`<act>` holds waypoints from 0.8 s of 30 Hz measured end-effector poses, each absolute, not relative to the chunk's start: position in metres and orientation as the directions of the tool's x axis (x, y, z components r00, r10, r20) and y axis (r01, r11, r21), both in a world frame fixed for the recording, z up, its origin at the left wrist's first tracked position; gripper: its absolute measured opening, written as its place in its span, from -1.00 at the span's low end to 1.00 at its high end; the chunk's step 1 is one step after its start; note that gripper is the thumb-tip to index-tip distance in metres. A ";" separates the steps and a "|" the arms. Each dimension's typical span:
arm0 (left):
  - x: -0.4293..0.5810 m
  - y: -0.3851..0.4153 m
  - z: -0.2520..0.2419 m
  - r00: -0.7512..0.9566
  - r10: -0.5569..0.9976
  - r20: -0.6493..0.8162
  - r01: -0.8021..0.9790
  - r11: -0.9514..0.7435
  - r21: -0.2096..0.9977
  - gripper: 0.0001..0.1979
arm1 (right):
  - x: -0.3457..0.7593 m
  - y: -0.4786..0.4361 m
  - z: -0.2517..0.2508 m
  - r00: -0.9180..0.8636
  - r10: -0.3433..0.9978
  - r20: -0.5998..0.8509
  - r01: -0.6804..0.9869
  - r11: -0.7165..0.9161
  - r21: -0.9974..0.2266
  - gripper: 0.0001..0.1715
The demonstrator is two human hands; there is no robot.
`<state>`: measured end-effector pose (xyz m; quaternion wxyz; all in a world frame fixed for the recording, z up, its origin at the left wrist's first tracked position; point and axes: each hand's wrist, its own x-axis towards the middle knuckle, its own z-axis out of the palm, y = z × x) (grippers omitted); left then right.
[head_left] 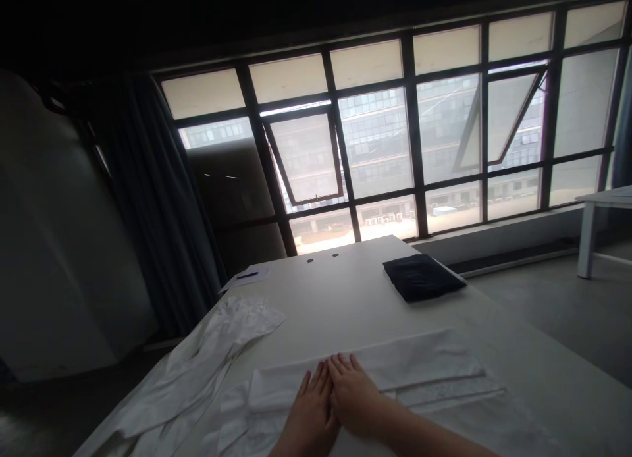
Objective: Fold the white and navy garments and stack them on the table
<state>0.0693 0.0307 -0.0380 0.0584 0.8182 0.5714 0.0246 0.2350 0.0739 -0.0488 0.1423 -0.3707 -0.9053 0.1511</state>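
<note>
My left hand [311, 407] and my right hand [353, 394] lie flat side by side on a folded white cloth [365, 371], holding nothing. Their edges touch or nearly touch. The cloth has straight folded layers and spreads toward the near edge of the view. To the left of my left hand, a crumpled length of white fabric [197, 358] trails over the table's left side. Its far end has a pointed, collar-like shape, but I cannot tell what garment it is.
The white table [336, 292] has two small dark holes near its far end. A folded navy cloth [422, 277] lies at the far right, and a paper with a dark pen [245, 277] at the far left. Behind stand a large window [380, 141] and dark curtain [158, 200].
</note>
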 end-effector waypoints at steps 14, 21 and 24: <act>0.043 0.025 -0.024 0.092 0.990 -0.108 0.992 -0.082 0.094 0.04 | 0.436 0.105 -0.053 -0.424 0.903 0.074 0.861 0.427 -0.276 -0.06; 0.019 0.015 -0.015 -0.089 0.985 -0.148 0.996 0.085 -0.036 0.13 | 0.509 0.121 -0.075 -0.149 0.986 0.081 0.977 0.159 -0.144 -0.07; 0.011 0.014 -0.014 -0.199 0.974 -0.110 0.976 0.187 -0.111 0.19 | 0.529 0.128 -0.081 -0.037 0.989 0.140 0.994 0.052 -0.101 -0.11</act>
